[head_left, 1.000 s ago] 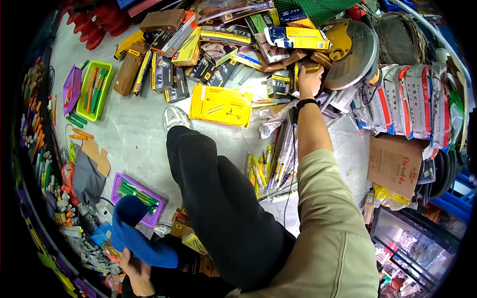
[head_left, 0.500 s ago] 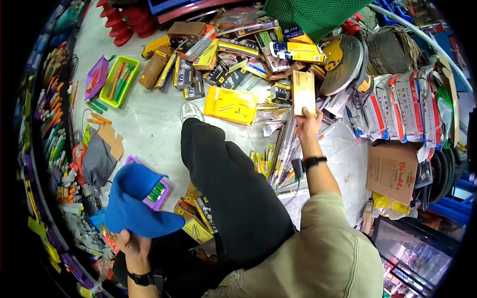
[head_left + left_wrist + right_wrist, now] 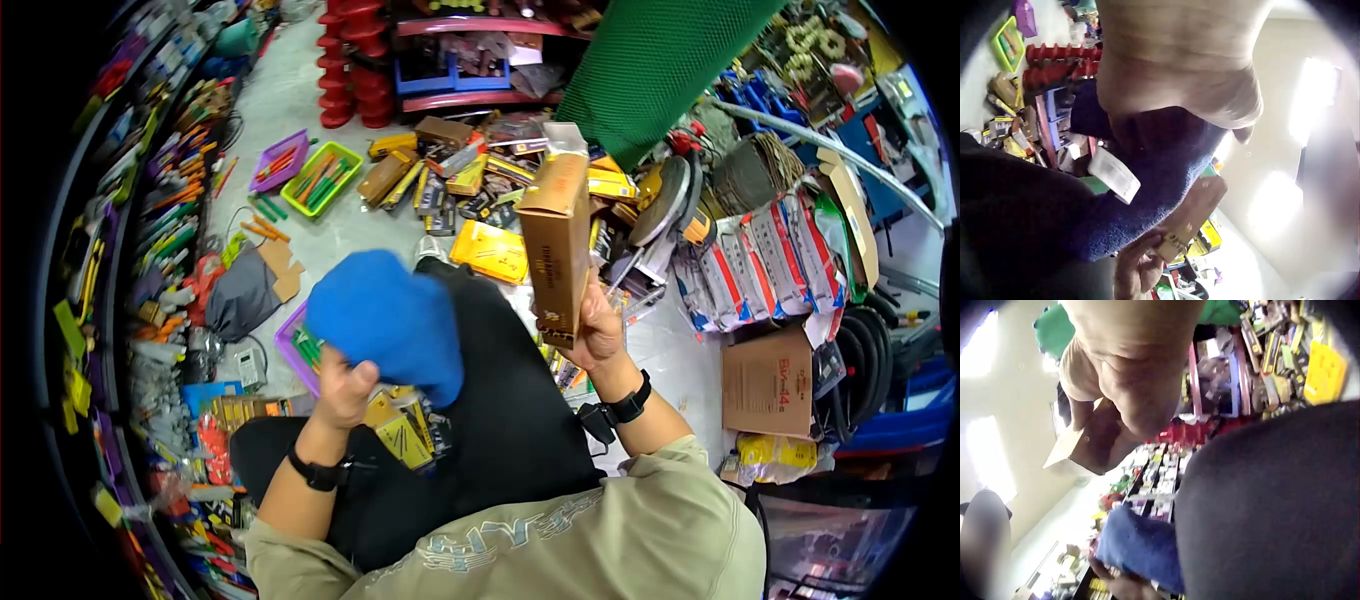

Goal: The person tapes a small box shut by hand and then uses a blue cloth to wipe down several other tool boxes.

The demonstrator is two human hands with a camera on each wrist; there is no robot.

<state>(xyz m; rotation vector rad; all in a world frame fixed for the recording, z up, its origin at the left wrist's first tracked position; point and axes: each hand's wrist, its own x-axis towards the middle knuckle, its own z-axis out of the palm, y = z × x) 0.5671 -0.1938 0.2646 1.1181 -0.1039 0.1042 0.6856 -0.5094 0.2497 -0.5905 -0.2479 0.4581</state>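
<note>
Head view: the right hand, gripping the long brown cardboard box, had drawn it closer to the body; the left hand gripped the soft blue cloth, leaving both hands occupied.

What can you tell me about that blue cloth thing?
The soft blue cloth item looks like thick, fuzzy fabric, perhaps knitted. It is bunched and rounded at the top, draping down over the person's dark-trousered leg. The left hand grips its edge with the thumb outside. A white printed tag hangs from it. Its full shape can't be told.
</note>
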